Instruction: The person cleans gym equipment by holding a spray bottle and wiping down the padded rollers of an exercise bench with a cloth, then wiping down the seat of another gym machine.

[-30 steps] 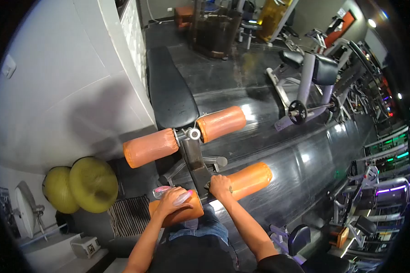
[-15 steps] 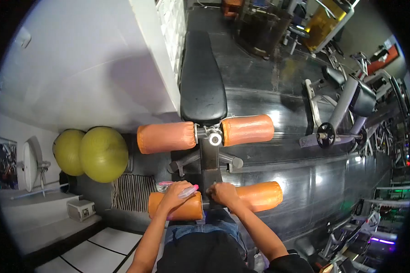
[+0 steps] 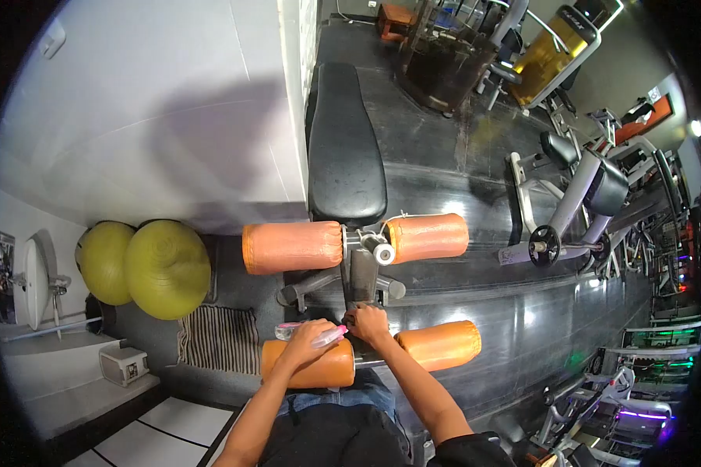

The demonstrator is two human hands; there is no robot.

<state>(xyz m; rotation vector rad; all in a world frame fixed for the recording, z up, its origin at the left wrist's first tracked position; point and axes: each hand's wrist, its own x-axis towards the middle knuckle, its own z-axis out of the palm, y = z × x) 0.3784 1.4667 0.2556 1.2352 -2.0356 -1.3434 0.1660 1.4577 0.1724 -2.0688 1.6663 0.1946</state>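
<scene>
"Left hand (image 3: 310, 341): state of grip?"

"Fingers curled, clamped on a clear plastic object with pink parts (image 3: 329, 337), above the near-left orange cylindrical pad (image 3: 308, 372)."

"And the right hand (image 3: 368, 323)?"

"Curled at the dark metal post (image 3: 362, 276), beside the left hand; finger closure hidden, cannot tell. The near-right orange cylindrical pad (image 3: 441, 346) lies at its four o'clock."

"Surroundings, clockwise from the right hand?"

"Ribbed yellow-green exercise balls (image 3: 167, 268), ten o'clock; long black padded bench (image 3: 349, 156), twelve; glossy far-right salmon-orange pad (image 3: 430, 237), one."
</scene>
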